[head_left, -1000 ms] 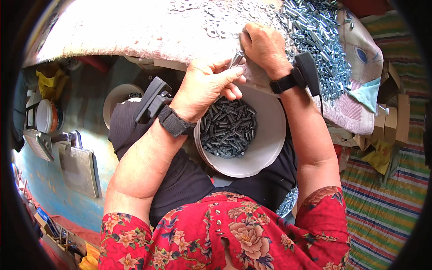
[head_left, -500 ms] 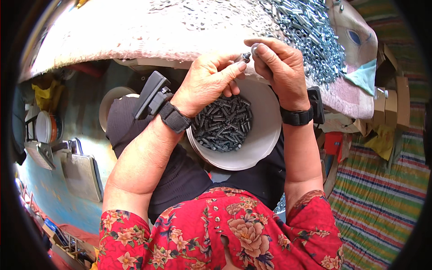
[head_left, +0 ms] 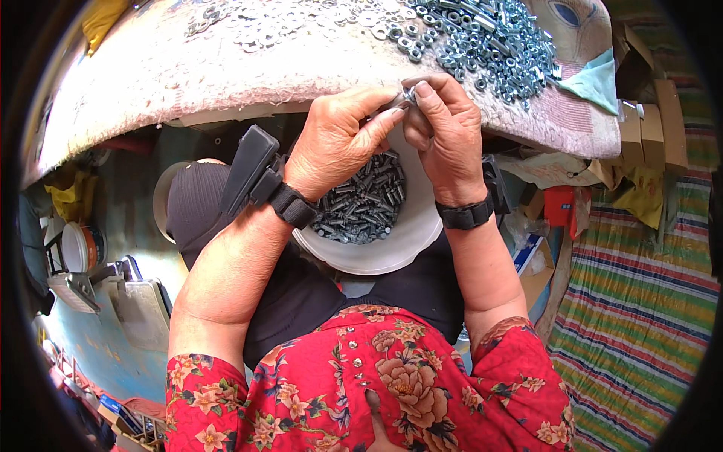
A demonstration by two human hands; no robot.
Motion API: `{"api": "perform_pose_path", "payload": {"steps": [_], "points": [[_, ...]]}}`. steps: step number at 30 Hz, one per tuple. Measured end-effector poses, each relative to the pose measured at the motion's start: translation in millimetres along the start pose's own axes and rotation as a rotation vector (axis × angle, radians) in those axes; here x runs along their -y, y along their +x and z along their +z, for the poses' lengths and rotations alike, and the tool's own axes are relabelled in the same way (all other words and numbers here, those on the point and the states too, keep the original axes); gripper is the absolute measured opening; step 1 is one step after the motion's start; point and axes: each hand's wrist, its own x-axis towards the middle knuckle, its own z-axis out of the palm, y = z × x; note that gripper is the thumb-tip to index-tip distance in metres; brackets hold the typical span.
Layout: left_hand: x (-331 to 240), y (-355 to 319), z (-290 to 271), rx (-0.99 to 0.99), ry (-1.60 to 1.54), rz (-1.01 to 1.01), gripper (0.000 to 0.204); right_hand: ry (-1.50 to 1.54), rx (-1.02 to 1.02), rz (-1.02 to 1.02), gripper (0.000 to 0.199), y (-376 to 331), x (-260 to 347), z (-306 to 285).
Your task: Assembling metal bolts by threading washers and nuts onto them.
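My left hand is closed in a pinch around a small metal bolt, its tip pointing right. Thumb and forefinger of my right hand meet at that tip, closed on a flat washer that the fingers now mostly hide. Both hands are above the far part of a white bucket between my knees. Inside it lies a heap of dark metal bolts or sleeves. Just beyond my fingers is the edge of a cloth-covered table.
Loose washers are spread along the table, with a heap of shiny nuts to their right. A pale teal cloth hangs at the table's right corner. Cardboard boxes and a striped sheet are on the right.
My hands have come together, so the washer in my right hand meets the bolt's tip. In the picture, the right hand, bucket and table edge have shifted left.
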Motion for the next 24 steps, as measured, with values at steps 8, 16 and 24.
{"api": "perform_pose_path", "payload": {"steps": [8, 16, 24], "points": [[4, 6, 11, -0.021, -0.069, -0.05, 0.016, -0.593, -0.196, -0.228, 0.012, -3, 4, -8], [10, 14, 15, -0.022, 0.076, 0.104, 0.018, -0.051, -0.164, -0.07, 0.009, 3, 10, -15], [9, 17, 13, -0.006, 0.187, 0.223, 0.021, 0.115, -0.09, 0.043, 0.005, 4, 17, -18]]}}
